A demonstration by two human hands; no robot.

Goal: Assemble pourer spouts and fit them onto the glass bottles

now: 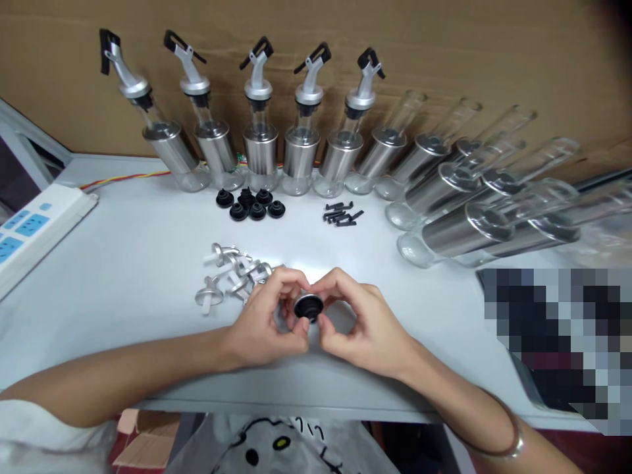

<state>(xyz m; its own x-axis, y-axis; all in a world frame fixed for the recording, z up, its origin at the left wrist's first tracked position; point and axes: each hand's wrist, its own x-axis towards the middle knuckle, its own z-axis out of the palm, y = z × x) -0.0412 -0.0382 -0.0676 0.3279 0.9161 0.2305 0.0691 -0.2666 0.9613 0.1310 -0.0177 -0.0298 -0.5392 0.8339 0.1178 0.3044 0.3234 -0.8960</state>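
Note:
Between both hands, close to my side of the table, is a bottle pourer spout (pixel 309 307) with its black rubber stopper facing me inside a silver rim. My left hand (pixel 274 316) grips it from the left, thumb at its lower edge. From the right, my right hand (pixel 358 322) pinches the same piece with thumb and fingers. The rest of the spout is hidden behind the fingers. Just left of my left hand lies a pile of silver spout tops (pixel 237 273). Farther back are several black rubber stoppers (pixel 257 209) and a small heap of black levers (pixel 342 214).
A row of glass bottles with steel sleeves (pixel 261 148) lines the back, several fitted with pourers. More open-necked bottles (pixel 447 227) stand at the right. A white power strip (pixel 47 227) sits at the left, a pixelated dark object (pixel 553 342) at the right. Cardboard (pixel 316 20) stands behind.

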